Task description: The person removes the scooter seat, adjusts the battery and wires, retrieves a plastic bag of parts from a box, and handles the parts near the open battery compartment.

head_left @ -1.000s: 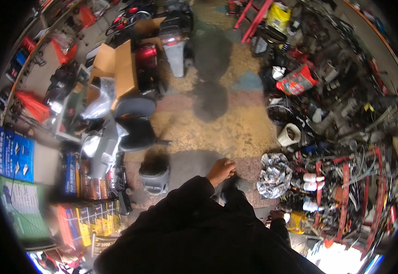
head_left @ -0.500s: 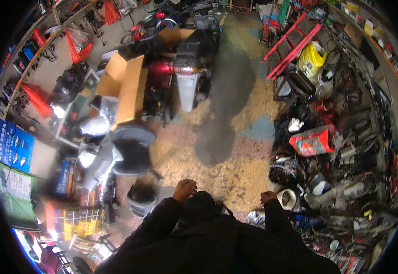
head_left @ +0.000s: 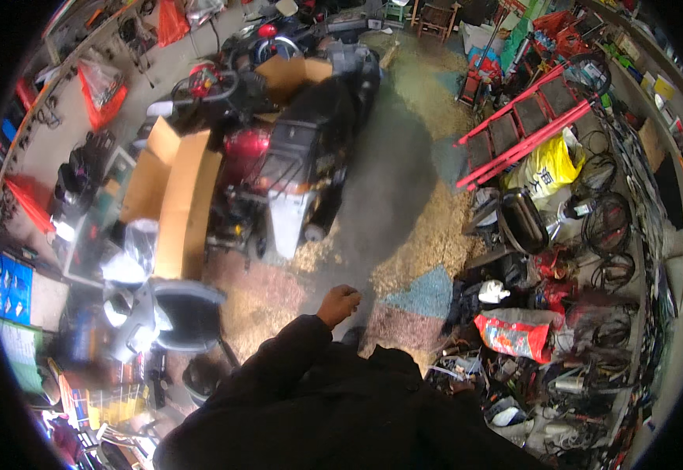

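My left hand [head_left: 340, 305] is held out in front of my body above the floor, its fingers curled in, and I see nothing in it. Nearest to it are the bare patterned floor and, farther ahead, the rear of a parked motorbike [head_left: 310, 149] with a pale mudguard. Of my right hand [head_left: 461, 386] only a dim, brownish patch shows at the edge of my dark sleeve, beside piled parts on the right; its fingers cannot be made out.
Left stand an open cardboard box [head_left: 189, 207] and a black seat-like part [head_left: 189, 315]. Along the right lie a red stepladder [head_left: 525, 125], a yellow bag [head_left: 549, 168], a red-and-white sack [head_left: 517, 335] and heaped parts and cables. My shadow falls on the patterned walkway [head_left: 412, 313].
I have moved forward, so the motorbike, box and ladder appear nearer. My left hand has swung ahead and slightly right; my right hand has drawn back toward my body.
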A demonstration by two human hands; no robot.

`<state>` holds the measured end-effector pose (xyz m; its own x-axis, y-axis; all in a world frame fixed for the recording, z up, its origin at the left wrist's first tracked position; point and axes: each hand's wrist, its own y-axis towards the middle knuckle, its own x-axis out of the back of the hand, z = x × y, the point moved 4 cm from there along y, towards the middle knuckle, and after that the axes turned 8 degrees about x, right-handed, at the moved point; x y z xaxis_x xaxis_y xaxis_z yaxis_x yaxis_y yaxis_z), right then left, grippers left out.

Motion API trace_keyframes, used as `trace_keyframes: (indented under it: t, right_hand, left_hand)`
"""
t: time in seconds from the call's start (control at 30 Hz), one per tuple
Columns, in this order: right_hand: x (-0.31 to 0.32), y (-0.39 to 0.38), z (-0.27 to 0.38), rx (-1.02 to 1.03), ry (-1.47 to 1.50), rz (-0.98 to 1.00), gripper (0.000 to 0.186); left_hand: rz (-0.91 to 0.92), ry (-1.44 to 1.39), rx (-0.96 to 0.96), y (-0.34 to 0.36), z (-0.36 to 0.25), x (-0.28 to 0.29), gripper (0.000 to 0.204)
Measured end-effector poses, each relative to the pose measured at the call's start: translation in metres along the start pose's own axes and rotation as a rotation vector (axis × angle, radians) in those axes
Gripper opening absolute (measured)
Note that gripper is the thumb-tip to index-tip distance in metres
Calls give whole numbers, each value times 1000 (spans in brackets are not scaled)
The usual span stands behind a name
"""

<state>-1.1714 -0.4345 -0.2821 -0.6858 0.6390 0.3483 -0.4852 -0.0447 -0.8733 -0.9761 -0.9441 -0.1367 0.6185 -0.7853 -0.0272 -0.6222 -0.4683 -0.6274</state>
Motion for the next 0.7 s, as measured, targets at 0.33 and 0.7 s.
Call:
trace_keyframes:
  t: [0.33,0.7]
  right_hand:
    - [35,179,300,331,-459,124,33]
    - [99,306,924,821,-68,32,22]
  left_hand:
    - [-67,110,-10,245,-214,-42,39]
    - [-266,-181,97,475,-385,-9,27]
